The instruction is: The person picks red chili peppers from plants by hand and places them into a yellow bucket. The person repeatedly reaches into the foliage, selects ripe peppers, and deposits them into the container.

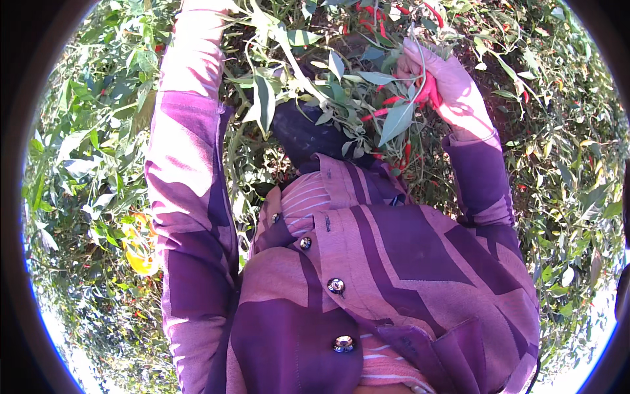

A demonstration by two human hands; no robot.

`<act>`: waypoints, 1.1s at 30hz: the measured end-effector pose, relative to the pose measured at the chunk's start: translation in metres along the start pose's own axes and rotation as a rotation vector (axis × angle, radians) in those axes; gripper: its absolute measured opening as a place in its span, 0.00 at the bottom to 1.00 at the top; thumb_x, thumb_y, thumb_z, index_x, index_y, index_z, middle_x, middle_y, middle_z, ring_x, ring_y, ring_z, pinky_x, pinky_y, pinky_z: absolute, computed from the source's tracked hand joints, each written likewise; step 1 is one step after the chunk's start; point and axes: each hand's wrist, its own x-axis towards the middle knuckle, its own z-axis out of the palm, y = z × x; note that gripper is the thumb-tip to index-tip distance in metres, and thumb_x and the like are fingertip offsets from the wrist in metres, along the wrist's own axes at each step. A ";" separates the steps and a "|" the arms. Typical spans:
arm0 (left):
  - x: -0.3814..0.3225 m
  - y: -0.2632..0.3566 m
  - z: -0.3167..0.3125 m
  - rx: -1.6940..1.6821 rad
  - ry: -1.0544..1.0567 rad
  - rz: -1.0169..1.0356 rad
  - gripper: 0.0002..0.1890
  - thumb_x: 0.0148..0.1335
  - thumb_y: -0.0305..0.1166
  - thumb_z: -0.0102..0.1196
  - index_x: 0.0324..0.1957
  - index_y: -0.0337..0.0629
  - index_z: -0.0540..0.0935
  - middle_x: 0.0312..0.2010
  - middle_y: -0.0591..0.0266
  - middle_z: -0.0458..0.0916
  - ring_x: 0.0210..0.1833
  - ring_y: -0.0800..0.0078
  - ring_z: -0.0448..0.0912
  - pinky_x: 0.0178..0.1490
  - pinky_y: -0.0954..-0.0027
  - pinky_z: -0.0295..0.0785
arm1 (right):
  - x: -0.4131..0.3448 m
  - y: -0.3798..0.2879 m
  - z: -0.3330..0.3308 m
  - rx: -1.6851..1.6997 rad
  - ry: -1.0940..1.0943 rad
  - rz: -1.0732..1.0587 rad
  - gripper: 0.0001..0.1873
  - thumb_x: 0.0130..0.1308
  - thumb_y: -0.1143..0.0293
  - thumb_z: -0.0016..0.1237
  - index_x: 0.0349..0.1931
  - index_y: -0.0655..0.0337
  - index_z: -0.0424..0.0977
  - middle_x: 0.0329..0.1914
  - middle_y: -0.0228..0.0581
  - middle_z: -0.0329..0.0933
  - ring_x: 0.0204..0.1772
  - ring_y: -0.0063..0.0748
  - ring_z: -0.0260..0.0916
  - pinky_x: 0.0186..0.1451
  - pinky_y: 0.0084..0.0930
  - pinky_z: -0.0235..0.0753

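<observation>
My right hand (455, 91) is at the upper right, its fingers curled around several red chili peppers (429, 91). A thin green stem (422, 59) crosses in front of the fingers. Beside the hand, a broad chili leaf (397, 120) and more slim red chilies (376, 114) show among the foliage. My left arm (189, 123) stretches up past the top edge, so the left hand is out of view. A thick pale green chili branch (298, 66) slants down between the two arms.
Dense chili plants (88, 147) surround me on both sides. More red chilies (374, 17) hang at the top. A bright yellow-orange object (141, 261), overexposed, lies among leaves left of my arm. Dark cloth (310, 130) shows below the branch, in front of my purple jacket (418, 246).
</observation>
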 end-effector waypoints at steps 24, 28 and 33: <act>-0.037 0.062 -0.071 1.297 0.039 -0.090 0.16 0.70 0.43 0.47 0.32 0.43 0.76 0.22 0.78 0.68 0.24 0.90 0.63 0.30 0.85 0.59 | 0.031 -0.025 0.044 -0.428 -0.583 0.054 0.18 0.65 0.56 0.51 0.25 0.61 0.72 0.15 0.28 0.68 0.17 0.13 0.65 0.19 0.11 0.62; -0.030 0.041 -0.085 1.820 0.084 0.099 0.14 0.70 0.40 0.49 0.39 0.38 0.78 0.23 0.72 0.71 0.28 0.84 0.66 0.33 0.76 0.66 | 0.000 0.023 0.027 -0.604 -0.474 0.017 0.15 0.64 0.59 0.53 0.37 0.65 0.77 0.22 0.33 0.76 0.22 0.21 0.73 0.24 0.17 0.69; -0.028 0.022 -0.069 2.459 0.017 0.220 0.11 0.67 0.30 0.49 0.51 0.42 0.75 0.43 0.52 0.77 0.45 0.57 0.77 0.42 0.66 0.71 | -0.012 0.068 0.036 -1.219 -0.503 -0.701 0.05 0.55 0.72 0.50 0.32 0.60 0.73 0.26 0.41 0.74 0.31 0.40 0.77 0.34 0.34 0.75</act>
